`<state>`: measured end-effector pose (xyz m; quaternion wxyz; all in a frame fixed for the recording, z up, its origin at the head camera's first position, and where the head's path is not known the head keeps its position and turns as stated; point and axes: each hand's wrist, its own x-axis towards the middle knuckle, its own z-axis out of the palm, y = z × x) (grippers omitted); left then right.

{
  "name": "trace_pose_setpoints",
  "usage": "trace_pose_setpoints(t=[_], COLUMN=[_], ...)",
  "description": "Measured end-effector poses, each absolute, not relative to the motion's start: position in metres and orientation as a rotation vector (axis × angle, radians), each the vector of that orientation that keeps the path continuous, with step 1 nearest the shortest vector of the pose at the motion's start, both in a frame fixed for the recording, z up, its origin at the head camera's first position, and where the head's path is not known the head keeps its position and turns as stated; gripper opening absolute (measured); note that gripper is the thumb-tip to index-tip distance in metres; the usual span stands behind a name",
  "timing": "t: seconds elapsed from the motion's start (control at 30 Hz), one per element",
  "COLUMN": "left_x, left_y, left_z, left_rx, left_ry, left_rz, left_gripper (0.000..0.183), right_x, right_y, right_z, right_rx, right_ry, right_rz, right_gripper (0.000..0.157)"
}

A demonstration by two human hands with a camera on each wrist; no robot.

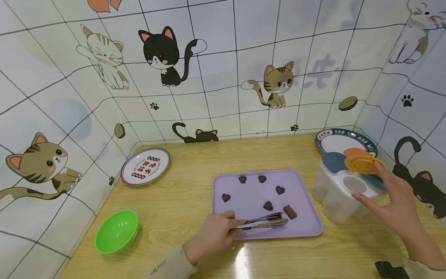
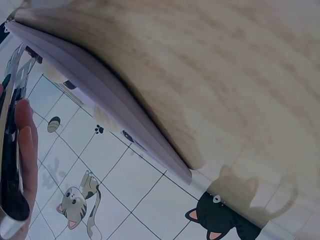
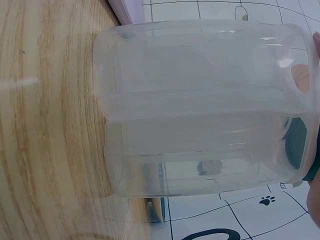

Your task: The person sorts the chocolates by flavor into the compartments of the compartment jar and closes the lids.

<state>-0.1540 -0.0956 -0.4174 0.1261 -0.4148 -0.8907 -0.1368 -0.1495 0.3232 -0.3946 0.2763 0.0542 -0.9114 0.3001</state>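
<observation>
My left hand (image 1: 217,232) grips metal tongs (image 1: 256,225), which lie low over the front of the purple tray (image 1: 240,209). A dark brown bit shows between the tongs' arms near their tips. Just beyond the tips sits a brown rectangular chocolate (image 1: 290,212). Several dark heart-shaped chocolates (image 1: 268,205) are spread on the tray. My right hand (image 1: 400,205) spreads thumb and index finger at the top of a clear storage container (image 1: 338,205). The index fingertip touches its raised yellow lid (image 1: 362,166); the thumb is by the uncovered round opening (image 1: 354,184).
A bright green bowl (image 1: 116,232) stands at the front left. Behind it lies a white plate with red writing (image 1: 145,166). A dark-rimmed plate (image 1: 325,141) sits behind the container. Cat-patterned walls (image 1: 219,77) enclose the wooden table (image 1: 188,186).
</observation>
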Motion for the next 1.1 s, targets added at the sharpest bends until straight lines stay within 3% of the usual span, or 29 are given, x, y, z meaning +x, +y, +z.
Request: trace_pose_setpoints(t=[0.63, 0.9, 1.1], left_x=[-0.154, -0.153, -0.155], left_y=[-0.097, -0.09, -0.085], left_z=[-0.419, -0.417, -0.42], left_rx=[-1.119, -1.128, -1.133], left_ry=[-2.552, -2.552, -2.522], left_rz=[-0.418, -0.232, -0.313], left_gripper=[0.019, 0.027, 0.019], right_x=[-0.15, -0.15, -0.149], right_y=[0.324, 0.326, 0.324], right_z=[-0.395, -0.396, -0.396], right_rx=[0.11, 0.117, 0.111], right_ry=[-2.487, -2.471, -2.469], right_rz=[0.797, 0.787, 0.797], right_gripper=[0.087, 0.086, 0.086])
